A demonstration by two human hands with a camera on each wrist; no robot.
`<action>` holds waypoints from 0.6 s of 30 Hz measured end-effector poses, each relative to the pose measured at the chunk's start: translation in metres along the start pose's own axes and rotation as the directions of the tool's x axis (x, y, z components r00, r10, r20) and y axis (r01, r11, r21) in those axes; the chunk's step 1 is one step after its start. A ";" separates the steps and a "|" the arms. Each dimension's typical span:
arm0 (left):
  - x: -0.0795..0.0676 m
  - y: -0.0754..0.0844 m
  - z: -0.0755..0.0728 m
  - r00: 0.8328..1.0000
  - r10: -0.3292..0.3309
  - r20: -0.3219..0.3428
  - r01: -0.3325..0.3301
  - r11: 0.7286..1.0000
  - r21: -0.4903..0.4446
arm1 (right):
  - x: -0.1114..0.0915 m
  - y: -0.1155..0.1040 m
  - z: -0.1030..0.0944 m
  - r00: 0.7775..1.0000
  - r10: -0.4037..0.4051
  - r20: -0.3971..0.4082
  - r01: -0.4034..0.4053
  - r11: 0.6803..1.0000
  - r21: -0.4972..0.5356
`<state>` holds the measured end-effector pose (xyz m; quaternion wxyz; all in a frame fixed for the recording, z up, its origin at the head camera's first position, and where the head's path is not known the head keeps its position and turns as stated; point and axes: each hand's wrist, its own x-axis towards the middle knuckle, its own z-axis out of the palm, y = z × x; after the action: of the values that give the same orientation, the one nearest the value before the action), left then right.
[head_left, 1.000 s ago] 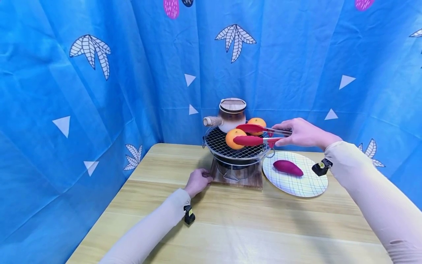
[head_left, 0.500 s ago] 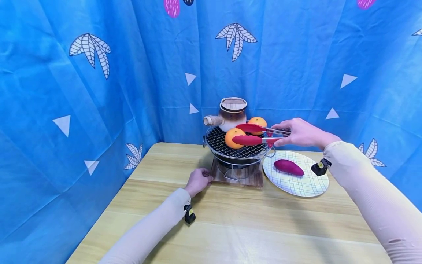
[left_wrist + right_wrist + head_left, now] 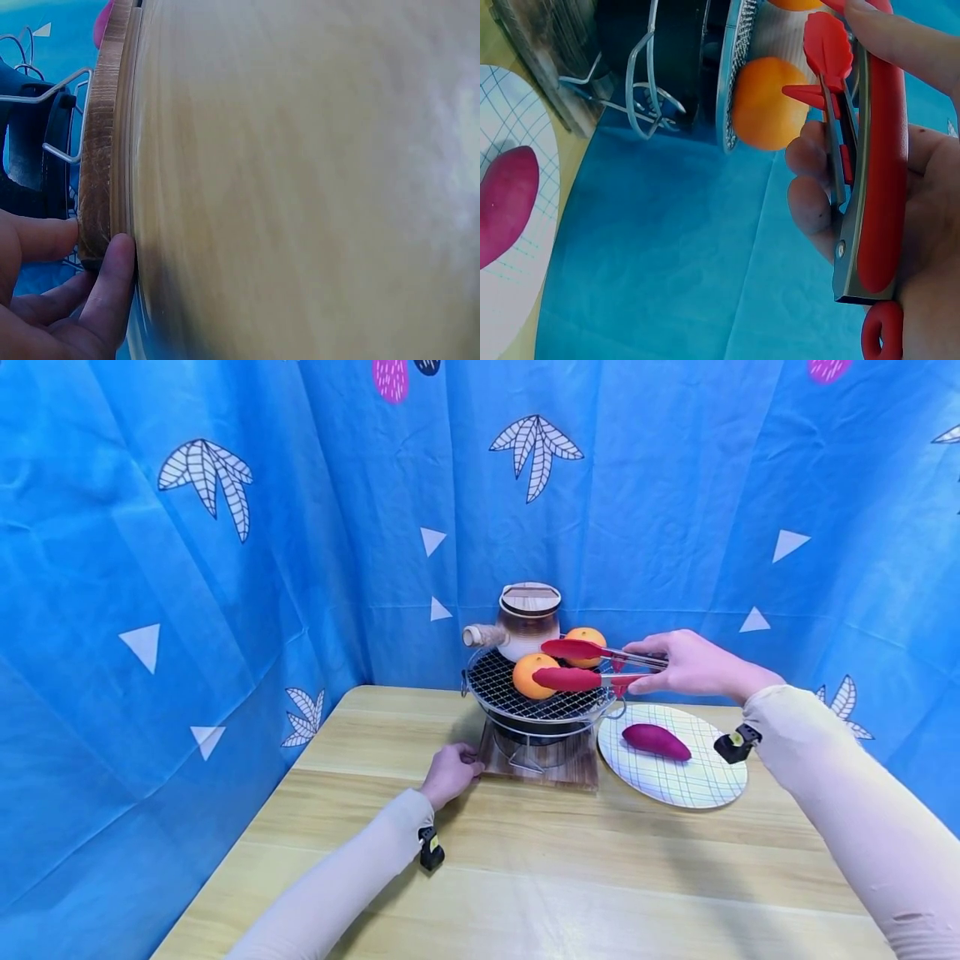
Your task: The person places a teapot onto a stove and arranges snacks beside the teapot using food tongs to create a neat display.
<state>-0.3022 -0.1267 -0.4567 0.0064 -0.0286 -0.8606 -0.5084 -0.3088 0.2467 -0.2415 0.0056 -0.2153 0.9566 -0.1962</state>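
Note:
My left hand [image 3: 452, 772] pinches the front left corner of a square wooden board [image 3: 558, 774], with thumb and fingertips on its opposite faces in the left wrist view. A small round grill [image 3: 495, 681] with a wire mesh stands on this board. Held in my right hand [image 3: 697, 667] are red-tipped metal tongs [image 3: 883, 172], their two ends spread over the mesh. The lower end overlaps the near orange [image 3: 527, 681]; whether it touches the fruit I cannot tell. Partly behind the upper end is a second orange [image 3: 587, 635].
At the back of the mesh sits a lidded clay pot [image 3: 522, 639] with a side handle. Right of the grill, a checked oval plate [image 3: 690, 789] bears a purple sweet potato [image 3: 657, 742]. Blue curtains [image 3: 637, 527] hang behind and beside the wooden table [image 3: 540, 877].
The tongs and my right hand have shifted very slightly to the right. My left hand keeps its place on the board, and the oranges rest on the mesh as before.

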 end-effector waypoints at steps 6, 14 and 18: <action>0.000 0.001 -0.001 1.000 -0.003 0.000 0.003 1.000 0.019 | -0.012 0.010 -0.005 0.999 -0.005 -0.034 0.004 1.000 -0.025; 0.000 0.001 -0.001 1.000 -0.009 0.002 0.009 1.000 0.001 | -0.031 0.030 -0.010 0.998 0.010 -0.066 -0.013 0.998 -0.053; 0.001 0.000 0.000 1.000 -0.013 0.005 0.013 1.000 -0.014 | -0.043 0.038 -0.014 0.997 0.007 -0.079 -0.012 0.998 -0.066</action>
<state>-0.3033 -0.1269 -0.4566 0.0008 -0.0241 -0.8572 -0.5145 -0.2861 0.3012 -0.2458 -0.0383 -0.2031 0.9631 -0.1724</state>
